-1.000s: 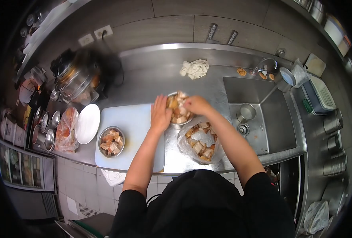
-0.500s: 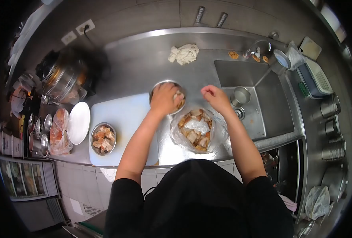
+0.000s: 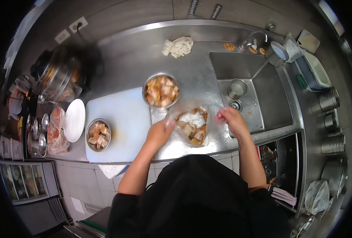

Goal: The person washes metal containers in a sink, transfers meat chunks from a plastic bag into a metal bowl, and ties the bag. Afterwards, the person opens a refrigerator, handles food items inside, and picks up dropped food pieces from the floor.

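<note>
A clear plastic bag point(image 3: 191, 126) of browned meat chunks stands on the steel counter between my hands. My left hand point(image 3: 160, 133) pinches the bag's left edge. On the other side, the closed fingers of my right hand point(image 3: 230, 119) grip the bag's right edge, slightly blurred. Just beyond the bag sits a steel bowl point(image 3: 161, 90) heaped with similar chunks, touched by neither hand. A smaller steel bowl point(image 3: 98, 135) of paler meat pieces rests on the white cutting board point(image 3: 132, 119).
Left of the board are a white plate point(image 3: 75, 120), a bag of reddish food point(image 3: 58, 131) and small metal bowls. A cloth point(image 3: 178, 47) lies at the back. The sink point(image 3: 263, 95) on the right holds a metal cup point(image 3: 237, 88).
My left hand has left the large bowl and come down to the bag's left edge. My right hand has moved lower, to its right edge. The camera view has shifted.
</note>
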The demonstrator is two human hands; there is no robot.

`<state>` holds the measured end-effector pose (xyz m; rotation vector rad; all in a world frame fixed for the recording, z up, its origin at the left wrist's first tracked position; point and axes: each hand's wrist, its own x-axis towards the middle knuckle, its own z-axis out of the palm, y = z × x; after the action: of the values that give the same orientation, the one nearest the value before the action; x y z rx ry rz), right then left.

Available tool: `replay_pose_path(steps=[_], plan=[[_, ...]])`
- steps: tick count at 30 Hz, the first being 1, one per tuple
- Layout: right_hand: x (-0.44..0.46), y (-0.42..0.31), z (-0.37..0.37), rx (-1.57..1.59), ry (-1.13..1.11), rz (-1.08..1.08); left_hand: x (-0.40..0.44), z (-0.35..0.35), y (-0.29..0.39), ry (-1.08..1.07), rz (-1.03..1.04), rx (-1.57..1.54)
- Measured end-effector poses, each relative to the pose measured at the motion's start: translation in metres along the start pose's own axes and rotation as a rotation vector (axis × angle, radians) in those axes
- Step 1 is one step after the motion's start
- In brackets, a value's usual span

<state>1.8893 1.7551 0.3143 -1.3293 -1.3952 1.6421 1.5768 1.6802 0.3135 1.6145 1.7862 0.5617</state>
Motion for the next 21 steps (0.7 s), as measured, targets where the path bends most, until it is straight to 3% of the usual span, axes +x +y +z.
replay_pose_path(steps=[1,2,4,7,10,12,14,18,20,21], plan=[[0.004,-0.021,0.009,0.253,0.027,-0.071,0.003,0.003,-0.002,-0.019,-0.018,-0.294],[0.006,-0.046,0.017,0.283,-0.018,-0.174,0.002,-0.001,0.007,-0.023,-0.016,-0.295],[-0.001,-0.093,0.025,0.307,-0.069,-0.277,-0.007,-0.028,0.044,0.142,0.199,-0.634],[-0.021,-0.135,0.032,0.228,-0.162,-0.508,-0.037,-0.062,0.085,0.127,0.287,-0.569],[-0.028,-0.113,0.032,0.273,-0.18,-0.469,-0.031,-0.055,0.067,0.081,0.381,-0.456],[-0.021,-0.087,0.032,0.287,-0.119,-0.358,-0.022,-0.035,0.049,0.111,0.197,-0.585],[-0.017,-0.082,0.023,0.295,-0.059,-0.266,-0.031,-0.034,0.049,0.164,0.176,-0.556],[-0.031,-0.095,0.021,0.38,-0.092,-0.374,-0.051,-0.038,0.054,0.137,0.398,-0.439],[-0.022,-0.084,0.018,0.248,-0.03,-0.296,-0.058,-0.034,0.047,0.159,0.38,-0.293],[-0.021,-0.075,0.014,0.103,0.03,-0.229,-0.066,-0.037,0.041,0.164,0.27,-0.253]])
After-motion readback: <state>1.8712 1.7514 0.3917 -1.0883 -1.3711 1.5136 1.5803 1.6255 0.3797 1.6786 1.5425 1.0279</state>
